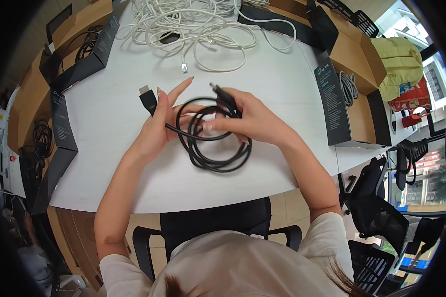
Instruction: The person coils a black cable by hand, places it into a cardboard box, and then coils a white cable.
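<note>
A black cable (218, 153) is wound into a loose coil over the white table (109, 173). My left hand (158, 123) grips one strand of it, fingers spread, with a black plug (146, 97) sticking up beside the thumb. My right hand (248, 119) pinches the top of the coil, and the cable's other plug (218, 90) pokes out above its fingers. The coil hangs between both hands, just above the tabletop.
A tangle of white cables (193, 24) lies at the table's far side. Open cardboard boxes with black flaps stand left (79, 54) and right (352, 74), holding more cables. A black chair (218, 227) is below the table's near edge.
</note>
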A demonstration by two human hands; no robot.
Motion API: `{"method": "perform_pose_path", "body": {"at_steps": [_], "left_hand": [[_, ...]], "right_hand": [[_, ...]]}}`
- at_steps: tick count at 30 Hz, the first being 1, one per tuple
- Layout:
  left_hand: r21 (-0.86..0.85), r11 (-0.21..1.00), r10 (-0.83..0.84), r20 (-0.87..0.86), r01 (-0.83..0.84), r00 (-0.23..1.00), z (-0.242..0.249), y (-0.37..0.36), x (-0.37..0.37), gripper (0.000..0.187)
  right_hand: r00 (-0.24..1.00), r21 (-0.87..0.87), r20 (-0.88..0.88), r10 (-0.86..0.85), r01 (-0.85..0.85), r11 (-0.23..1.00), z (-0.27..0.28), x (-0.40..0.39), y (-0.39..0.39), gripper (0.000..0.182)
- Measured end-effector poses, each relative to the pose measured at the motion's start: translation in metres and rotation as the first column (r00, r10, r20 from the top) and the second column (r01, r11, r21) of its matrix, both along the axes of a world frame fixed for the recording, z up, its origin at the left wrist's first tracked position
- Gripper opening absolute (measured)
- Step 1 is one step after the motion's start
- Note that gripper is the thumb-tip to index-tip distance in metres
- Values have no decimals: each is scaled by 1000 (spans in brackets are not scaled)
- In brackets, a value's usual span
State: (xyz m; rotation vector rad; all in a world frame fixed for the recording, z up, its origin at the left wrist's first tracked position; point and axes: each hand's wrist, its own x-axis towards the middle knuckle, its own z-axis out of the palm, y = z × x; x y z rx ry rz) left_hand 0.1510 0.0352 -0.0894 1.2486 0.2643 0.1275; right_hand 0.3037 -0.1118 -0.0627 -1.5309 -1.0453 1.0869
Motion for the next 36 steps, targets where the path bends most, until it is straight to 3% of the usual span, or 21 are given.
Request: {"method": "perform_pose_path", "body": {"at_steps": [1, 3, 6, 7, 10, 13, 15, 17, 19, 22, 25, 29, 32, 33, 36], "left_hand": [[5, 1000, 2, 11, -2, 1000, 13, -4, 1, 81], [1, 997, -74, 19, 74, 997, 15, 3, -2, 80], [6, 990, -144, -47, 144, 988, 9, 8, -6, 73], [-5, 986, -169, -70, 169, 983, 2, 7, -5, 69], [-46, 985, -170, -111, 166, 979, 0, -2, -8, 44], [-76, 984, -168, -145, 158, 975, 5, -13, -3, 28], [-65, 991, -122, -143, 113, 982, 5, -16, -1, 29], [-83, 994, -76, -147, 65, 986, 2, -16, -2, 31], [-136, 989, -64, -37, 59, 997, 0, -14, 0, 31], [-160, 985, 64, 16, -60, 998, 2, -16, -1, 30], [-142, 986, 93, 18, -89, 996, 4, -15, 1, 31], [-131, 990, 54, -1, -54, 999, -5, -12, 1, 29], [-65, 990, 121, -45, -124, 992, 5, -15, 0, 32], [-77, 990, 117, -23, -118, 993, 4, -14, 0, 34], [-67, 994, 91, 34, -88, 995, -6, -10, -1, 44]], "right_hand": [[998, -27, -10, 66, -66, 997, 3, 0, -1, 39], [987, -54, -77, 144, -148, 987, 6, 0, -3, 41], [992, -6, -109, 61, -62, 998, 8, 2, -4, 39], [997, 28, -54, 58, -57, 998, 6, 4, -4, 28], [986, 40, -157, -51, 58, 998, 0, 9, 0, 29], [982, 63, -132, -134, 143, 988, -4, 6, 3, 31], [982, 104, -85, -171, 179, 978, -8, 5, 6, 34], [933, 202, -146, -330, 354, 913, -14, 8, 9, 35], [882, 289, -187, -432, 469, 834, -20, 20, 11, 37], [769, 223, -375, -517, 617, 755, -17, 25, 10, 34], [784, 203, -427, -451, 569, 797, -18, 22, 10, 41], [841, 182, -315, -441, 509, 841, -15, 14, 8, 47], [886, 145, -244, -394, 435, 888, -8, 6, 8, 52], [912, 174, -255, -322, 371, 912, -12, 7, 6, 42], [971, 266, -43, -234, 237, 935, -17, 4, 8, 35]]}}
